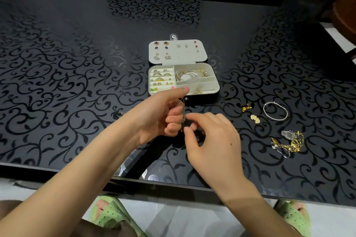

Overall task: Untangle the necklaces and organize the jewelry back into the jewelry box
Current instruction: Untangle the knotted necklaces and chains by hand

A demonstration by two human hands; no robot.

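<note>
I see my left hand [161, 115] with its grip pinched on a thin chain [182, 102], just in front of the open jewelry box [216, 87]; my right hand [210, 136] nips the same chain lower down; pulling hard could tighten the knot or snap a link; the tangled pile [289, 143] waits on the worktop [77, 63], right of the box.

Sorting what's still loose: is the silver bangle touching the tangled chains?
Apart. The head view shows bare table between the silver bangle and the tangled chains.
</note>
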